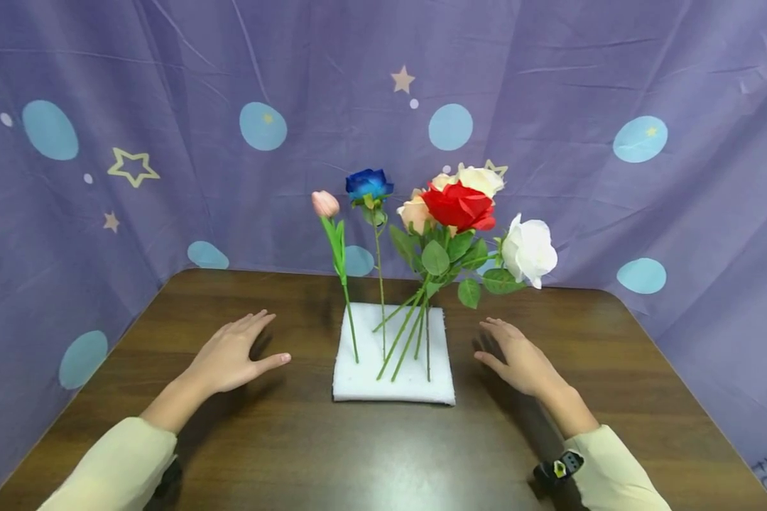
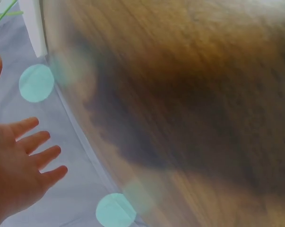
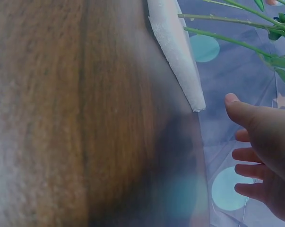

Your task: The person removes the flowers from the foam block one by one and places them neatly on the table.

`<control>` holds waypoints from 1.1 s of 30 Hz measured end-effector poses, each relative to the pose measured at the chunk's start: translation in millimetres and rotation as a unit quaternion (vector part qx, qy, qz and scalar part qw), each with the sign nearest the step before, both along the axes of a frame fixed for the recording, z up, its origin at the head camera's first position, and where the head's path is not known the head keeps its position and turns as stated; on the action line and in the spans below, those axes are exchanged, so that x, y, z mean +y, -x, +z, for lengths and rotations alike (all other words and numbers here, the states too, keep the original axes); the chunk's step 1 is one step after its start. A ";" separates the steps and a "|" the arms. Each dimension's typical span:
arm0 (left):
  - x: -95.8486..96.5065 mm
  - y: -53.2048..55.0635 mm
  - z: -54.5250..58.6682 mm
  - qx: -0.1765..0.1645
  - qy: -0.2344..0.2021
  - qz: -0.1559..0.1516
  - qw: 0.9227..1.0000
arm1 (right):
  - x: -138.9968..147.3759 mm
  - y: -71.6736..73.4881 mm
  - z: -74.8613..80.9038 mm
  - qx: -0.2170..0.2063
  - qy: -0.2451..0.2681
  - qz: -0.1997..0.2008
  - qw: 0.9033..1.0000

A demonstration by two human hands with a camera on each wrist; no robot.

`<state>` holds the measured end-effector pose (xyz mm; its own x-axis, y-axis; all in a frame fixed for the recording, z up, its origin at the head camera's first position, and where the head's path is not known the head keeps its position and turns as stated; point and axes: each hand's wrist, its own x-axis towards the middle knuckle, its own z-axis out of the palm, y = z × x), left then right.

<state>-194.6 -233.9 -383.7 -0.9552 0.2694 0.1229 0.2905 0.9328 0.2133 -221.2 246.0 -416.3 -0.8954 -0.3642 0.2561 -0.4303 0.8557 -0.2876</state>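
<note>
On the wooden table (image 1: pixel 262 454), the head view shows a white foam block (image 1: pixel 358 388) with flowers standing in it. A pink tulip (image 1: pixel 325 204) and a blue rose (image 1: pixel 368 184) rise from the block's left half; a red rose (image 1: pixel 459 207), bunched with peach (image 1: pixel 414 213) and cream (image 1: pixel 482 179) blooms, stands over its right half, while a white rose (image 1: pixel 529 250) leans out past its right edge. Left of the block hovers the left hand (image 1: pixel 230 355); right of it, rather nearer, is the right hand (image 1: pixel 518 358). Both have thumbs spread from straight fingers, apart from the block. Behind the block hangs a purple curtain (image 1: pixel 332 71).

From the left wrist, the block's edge shows beyond the left hand, whose fingers are spread apart.

From the right wrist, stems (image 3: pixel 227 40) come out of the block, and the right hand's fingers lie slightly apart beside it, thumb nearest.
</note>
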 end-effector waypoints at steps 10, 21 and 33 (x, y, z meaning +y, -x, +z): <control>13.2 11.6 -0.6 -0.018 -0.020 -0.028 0.999 | -10.3 6.9 -5.4 0.016 -0.011 0.021 1.000; 30.3 20.1 -7.6 -0.066 -0.049 -0.081 0.993 | -25.0 7.1 -7.2 -0.002 -0.030 0.041 0.999; 51.9 24.4 -11.6 -0.084 -0.049 -0.130 0.987 | -41.3 4.6 -6.6 -0.027 -0.025 0.063 0.997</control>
